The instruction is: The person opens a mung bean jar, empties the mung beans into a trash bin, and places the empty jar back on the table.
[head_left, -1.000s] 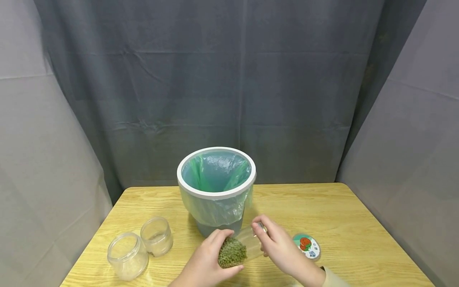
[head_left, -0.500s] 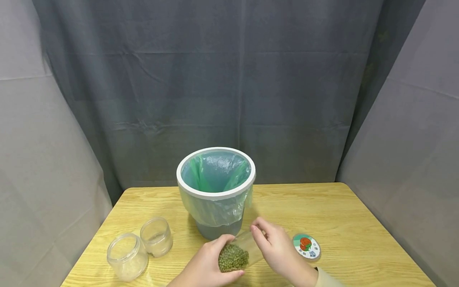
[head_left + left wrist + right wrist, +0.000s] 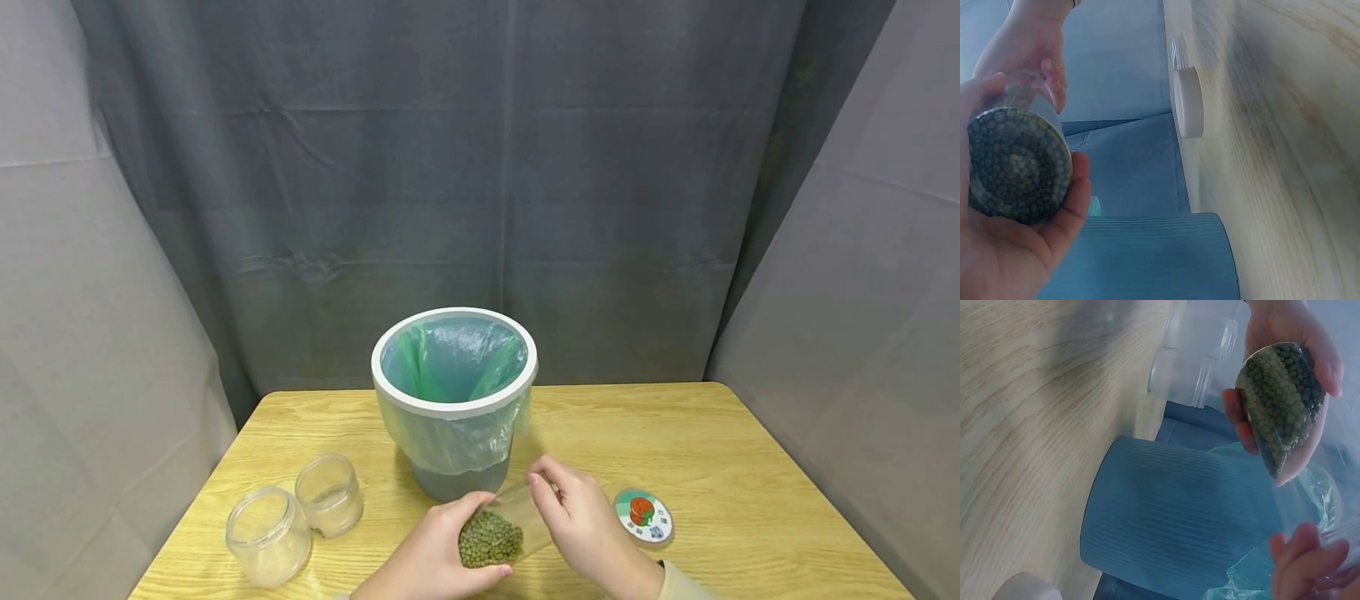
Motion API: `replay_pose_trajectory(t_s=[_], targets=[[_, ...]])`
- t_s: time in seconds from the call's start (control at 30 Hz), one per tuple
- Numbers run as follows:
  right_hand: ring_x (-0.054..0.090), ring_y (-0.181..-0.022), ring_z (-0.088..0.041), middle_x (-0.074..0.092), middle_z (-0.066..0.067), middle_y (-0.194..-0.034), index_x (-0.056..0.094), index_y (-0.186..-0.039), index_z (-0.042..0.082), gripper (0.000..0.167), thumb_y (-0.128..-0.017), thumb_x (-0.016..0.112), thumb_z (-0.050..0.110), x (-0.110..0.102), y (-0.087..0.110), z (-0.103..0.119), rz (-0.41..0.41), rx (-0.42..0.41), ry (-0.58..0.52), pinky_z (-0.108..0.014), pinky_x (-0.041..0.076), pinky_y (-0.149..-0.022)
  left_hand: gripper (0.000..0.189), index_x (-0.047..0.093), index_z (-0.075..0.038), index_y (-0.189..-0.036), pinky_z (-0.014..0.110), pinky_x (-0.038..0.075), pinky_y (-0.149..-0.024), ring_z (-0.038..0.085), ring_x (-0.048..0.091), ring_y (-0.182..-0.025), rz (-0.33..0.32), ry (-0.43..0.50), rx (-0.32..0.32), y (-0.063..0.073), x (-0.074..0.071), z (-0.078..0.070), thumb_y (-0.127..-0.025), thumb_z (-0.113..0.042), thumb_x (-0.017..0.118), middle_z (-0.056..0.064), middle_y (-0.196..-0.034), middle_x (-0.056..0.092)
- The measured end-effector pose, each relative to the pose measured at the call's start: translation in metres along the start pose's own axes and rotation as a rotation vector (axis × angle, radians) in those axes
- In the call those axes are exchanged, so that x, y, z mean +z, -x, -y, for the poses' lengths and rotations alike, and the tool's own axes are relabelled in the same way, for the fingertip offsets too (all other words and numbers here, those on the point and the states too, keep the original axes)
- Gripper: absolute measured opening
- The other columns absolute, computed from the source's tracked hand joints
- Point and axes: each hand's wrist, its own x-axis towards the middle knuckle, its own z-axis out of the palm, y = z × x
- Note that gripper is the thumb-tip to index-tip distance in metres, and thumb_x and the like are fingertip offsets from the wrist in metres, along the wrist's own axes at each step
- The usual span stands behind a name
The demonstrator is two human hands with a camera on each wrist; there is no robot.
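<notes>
Cannot see the mouth of the jar [image 3: 507, 527] in the head view, covered by the right hand [image 3: 581, 525], nor most fingers of the left hand [image 3: 438, 550], hidden behind the jar. Cannot read the tiny marks on the lid [image 3: 643, 518] just outside the right hand, nor see to the bottom of the bin [image 3: 453, 408] beyond both hands. In the left wrist view, cannot name the clear thing [image 3: 1180, 54] by the lid. In the right wrist view, find the right hand cut off at the lower right corner.
</notes>
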Motion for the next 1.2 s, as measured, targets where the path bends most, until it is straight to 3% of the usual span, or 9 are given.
replay_pose_trajectory(t_s=[0.23, 0.43, 0.57, 0.73, 0.9, 1.0, 1.2], targets=[[0.029, -0.045, 0.004, 0.041, 0.017, -0.059, 0.065, -0.094, 0.022, 0.020, -0.108, 0.052, 0.019, 0.001, 0.002, -0.005, -0.035, -0.072, -0.021, -0.022, 0.037, -0.043, 0.063, 0.058, -0.014, -0.136, 0.024, 0.056, -0.089, -0.001, 0.065, -0.101, 0.023, 0.018, -0.007, -0.001, 0.002, 0.002, -0.086, -0.043, 0.083, -0.003, -0.122, 0.071], [0.028, -0.044, 0.004, 0.043, 0.018, -0.061, 0.067, -0.096, 0.021, 0.019, -0.108, 0.052, 0.020, -0.005, 0.001, 0.001, -0.032, -0.061, 0.003, -0.021, 0.036, -0.042, 0.066, 0.057, -0.013, -0.137, 0.025, 0.056, -0.089, 0.001, 0.065, -0.103, 0.003, 0.002, -0.012, -0.003, 0.004, -0.001, -0.086, -0.045, 0.083, -0.003, -0.123, 0.070], [0.036, -0.050, 0.000, 0.051, 0.015, -0.071, 0.066, -0.097, 0.024, 0.017, -0.108, 0.053, 0.025, -0.013, -0.002, 0.009, -0.033, -0.024, 0.045, -0.022, 0.040, -0.049, 0.074, 0.053, -0.017, -0.141, 0.031, 0.055, -0.095, 0.009, 0.064, -0.113, -0.018, -0.008, -0.065, -0.005, 0.004, -0.007, -0.083, -0.049, 0.084, -0.002, -0.131, 0.066], [0.040, -0.054, -0.003, 0.063, 0.011, -0.087, 0.065, -0.097, 0.026, 0.016, -0.108, 0.053, 0.029, -0.017, -0.005, 0.012, -0.019, 0.051, 0.052, -0.023, 0.042, -0.053, 0.075, 0.050, -0.020, -0.144, 0.035, 0.052, -0.102, 0.019, 0.061, -0.124, -0.044, 0.142, -0.167, -0.006, 0.004, -0.011, -0.083, -0.048, 0.084, -0.001, -0.139, 0.062], [0.044, -0.055, -0.005, 0.067, 0.009, -0.094, 0.066, -0.099, 0.025, 0.016, -0.108, 0.054, 0.030, -0.017, -0.007, 0.014, -0.010, 0.089, 0.034, -0.024, 0.044, -0.053, 0.066, 0.054, -0.017, -0.138, 0.027, 0.053, -0.094, 0.014, 0.065, -0.114, -0.079, 0.270, -0.203, -0.007, 0.004, -0.013, -0.084, -0.041, 0.085, 0.002, -0.134, 0.065], [0.045, -0.057, -0.005, 0.065, 0.012, -0.091, 0.066, -0.098, 0.027, 0.013, -0.106, 0.057, 0.030, -0.015, -0.008, 0.016, -0.008, 0.086, 0.054, -0.023, 0.044, -0.055, 0.068, 0.055, -0.019, -0.136, 0.026, 0.055, -0.091, 0.009, 0.065, -0.110, -0.067, 0.208, -0.196, -0.007, 0.005, -0.014, -0.081, -0.044, 0.087, 0.001, -0.129, 0.067], [0.046, -0.062, -0.002, 0.061, 0.016, -0.089, 0.066, -0.100, 0.028, 0.012, -0.104, 0.060, 0.038, -0.012, -0.010, 0.021, 0.042, 0.079, 0.079, -0.022, 0.043, -0.058, 0.079, 0.053, -0.016, -0.135, 0.032, 0.058, -0.089, 0.010, 0.066, -0.106, -0.054, -0.114, -0.141, -0.008, 0.009, -0.017, -0.076, -0.055, 0.088, -0.003, -0.119, 0.068]])
